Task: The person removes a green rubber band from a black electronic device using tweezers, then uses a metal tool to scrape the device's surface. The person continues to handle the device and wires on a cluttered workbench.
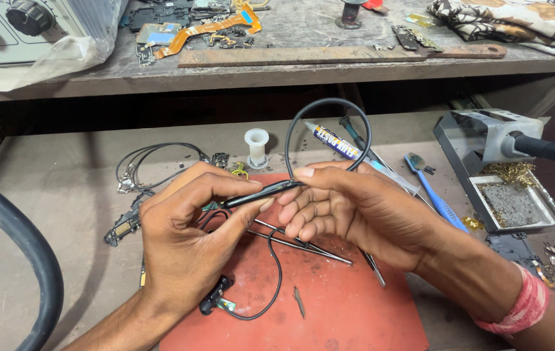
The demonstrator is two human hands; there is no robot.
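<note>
My left hand (190, 227) and my right hand (349, 208) meet over a red work mat (349, 305). Together they pinch a slim black neckband-style earphone piece (264, 193). Its black cable (329, 104) arcs up in a loop above my right thumb. A thinner black wire (276, 279) hangs down from the piece to a small black earbud end (216, 302) lying on the mat. Metal tweezers (310, 247) lie on the mat under my right hand.
A solder paste syringe (336, 144), a blue-handled tool (430, 192) and a white spool (257, 146) lie behind my hands. A soldering iron stand (485, 140) with a sponge tray (511, 205) is at right. Loose wires (154, 162) lie at left. A shelf above holds phone parts (209, 29).
</note>
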